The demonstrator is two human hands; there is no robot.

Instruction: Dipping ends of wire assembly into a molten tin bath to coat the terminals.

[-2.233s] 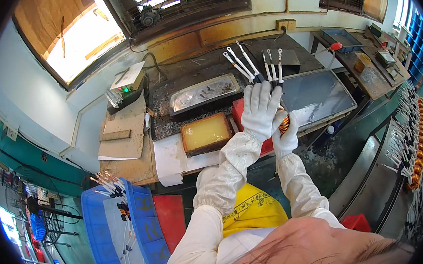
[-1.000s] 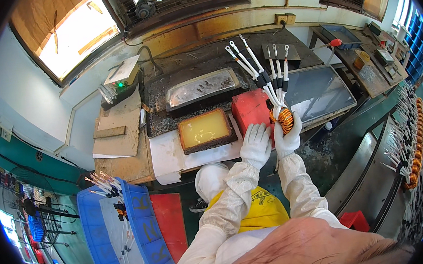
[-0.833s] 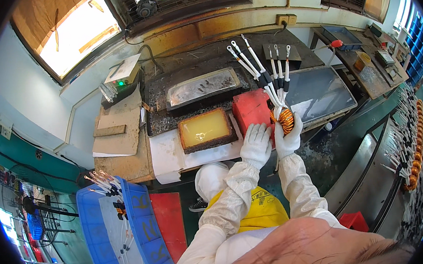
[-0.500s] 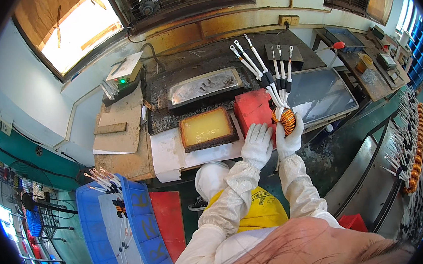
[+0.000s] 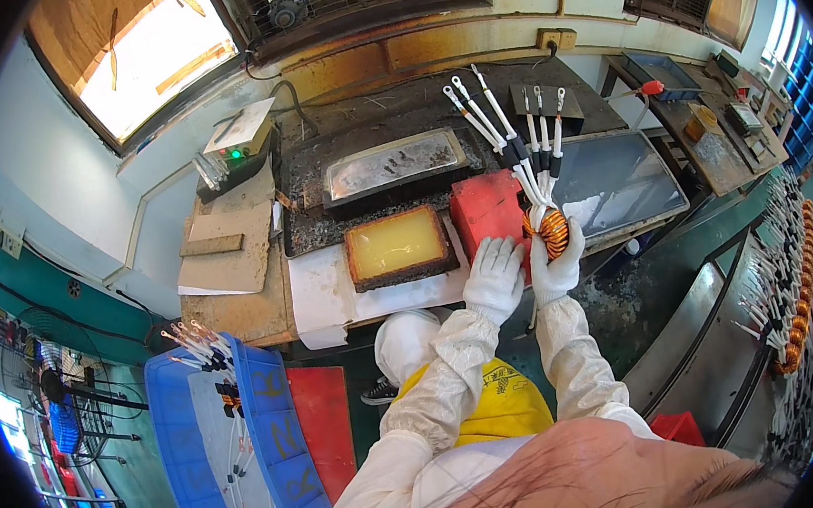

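Note:
My right hand (image 5: 559, 271), in a white glove, grips an orange wound coil (image 5: 551, 231) whose several long white-and-black sleeved leads (image 5: 510, 131) fan upward over the bench. My left hand (image 5: 494, 276), also gloved, rests with fingers spread beside the coil, against the front of a red block (image 5: 487, 211). A shallow tray of yellow liquid (image 5: 396, 245) sits just left of the red block. Behind it lies a long metal tray (image 5: 394, 164) with a silvery surface.
A grey flat tray (image 5: 613, 180) sits right of the coil. A blue crate (image 5: 240, 439) holding similar coils stands on the floor at lower left. Racks of finished coils (image 5: 794, 319) line the right side. A small device with a green light (image 5: 238, 148) sits at the bench's back left.
My left hand dropped from the raised leads to rest by the red block. The coil in my right hand stayed almost in place, leads still pointing up.

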